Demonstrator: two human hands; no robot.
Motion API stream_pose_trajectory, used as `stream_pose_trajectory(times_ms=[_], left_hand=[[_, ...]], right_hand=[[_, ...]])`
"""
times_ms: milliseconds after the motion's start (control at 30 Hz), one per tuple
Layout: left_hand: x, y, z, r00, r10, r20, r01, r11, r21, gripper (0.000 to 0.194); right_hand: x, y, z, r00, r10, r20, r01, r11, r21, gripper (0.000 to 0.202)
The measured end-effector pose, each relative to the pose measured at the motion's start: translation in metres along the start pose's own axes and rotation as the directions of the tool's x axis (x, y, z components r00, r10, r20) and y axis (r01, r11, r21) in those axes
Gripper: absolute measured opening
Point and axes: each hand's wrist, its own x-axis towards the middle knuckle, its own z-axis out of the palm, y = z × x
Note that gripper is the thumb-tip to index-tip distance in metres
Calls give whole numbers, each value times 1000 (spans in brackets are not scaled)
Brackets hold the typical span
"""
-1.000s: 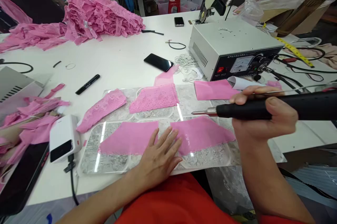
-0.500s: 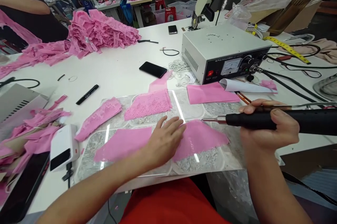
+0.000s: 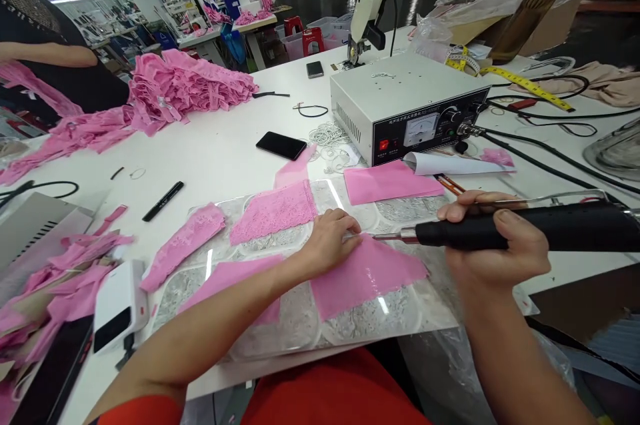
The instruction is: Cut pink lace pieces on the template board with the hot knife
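My right hand is wrapped round a black handheld tool, whose thin metal tip points left. The tip meets the fingers of my left hand at the upper edge of a pink fabric piece. My left fingers are drawn together there; what they pinch, if anything, is too small to make out. Under the fabric lies a clear patterned mat. Partly behind my left forearm is another pink piece. A lace piece and a narrow lace piece lie farther left.
A grey control box with cables stands behind my right hand. Stacked pink fabric, a black phone and a marker lie on the table. A white device is at left. A person stands beyond a pink heap.
My left hand has moved up to the fabric's top edge and its spread fingers have drawn together. The tool tip has come to those fingers. The camera view has shifted slightly.
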Motion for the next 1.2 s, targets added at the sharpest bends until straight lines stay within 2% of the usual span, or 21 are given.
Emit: stream_pose_trajectory(times_ms=[200,333,400,500,800,1033,1200], left_hand=[[-11,-1,1,991,127,-43,-126,992,24,9],[-21,-6,7,948,308,-81,-288,937,195,23],[-24,-8,10,933,350,-88,-317,912,260,27],[-25,-9,13,936,346,-72,-313,907,282,30],[-26,-6,13,948,316,-35,-294,914,278,32],[-25,-5,12,947,319,-37,-296,912,283,33],[-25,-8,11,931,359,-69,-326,901,288,34]], right_hand=[[-1,3,-1,998,-67,0,67,998,20,17],[-5,7,0,995,-83,63,82,996,18,15],[-8,9,2,989,-95,110,94,996,11,16],[-10,13,3,982,-108,155,108,994,7,16],[-10,11,8,981,-147,124,146,989,23,16],[-10,13,6,963,-177,204,182,983,-8,12],[-12,17,5,943,-214,254,228,973,-28,7]])
